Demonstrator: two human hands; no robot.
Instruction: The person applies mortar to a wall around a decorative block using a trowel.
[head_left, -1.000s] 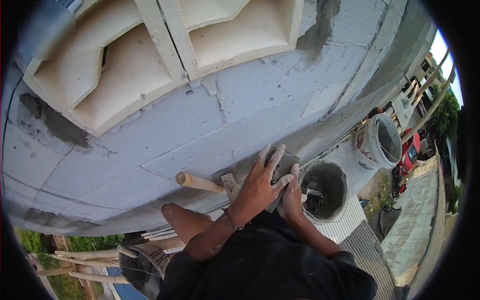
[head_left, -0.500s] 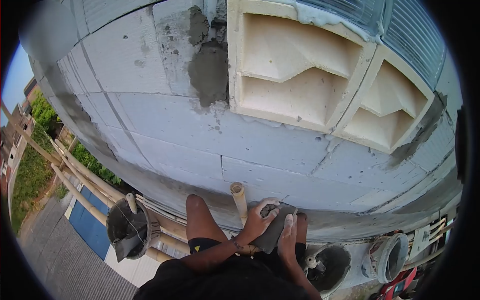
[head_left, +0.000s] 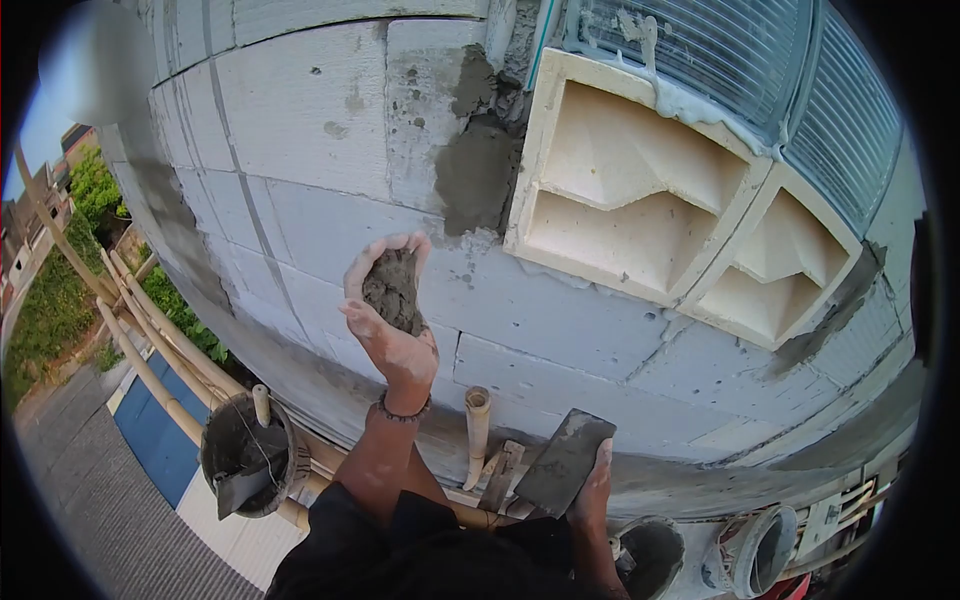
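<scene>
My left hand (head_left: 392, 343) is raised in front of the block wall (head_left: 310, 225), palm up, its fingers curled around a lump of wet grey mortar (head_left: 393, 290). Low on the right, my right hand (head_left: 596, 488) grips a flat rectangular board (head_left: 566, 462) by its right edge; mortar smears its grey face. Whether the board has a handle underneath is hidden. Above and right of my left hand, a dark patch of mortar (head_left: 478, 175) fills the joint beside a cream ventilation block (head_left: 600, 240).
Ribbed glass blocks (head_left: 700, 60) sit above the vent blocks. A bucket with a trowel (head_left: 250, 455) hangs at the lower left by bamboo poles (head_left: 165, 345). Another bucket (head_left: 655, 555) and a pale bucket (head_left: 765, 545) stand lower right. An upright bamboo stub (head_left: 477, 430) rises near my knees.
My left hand has left the board and risen up and left towards the wall, carrying the mortar. My right hand still holds the board low down. The view has shifted slightly.
</scene>
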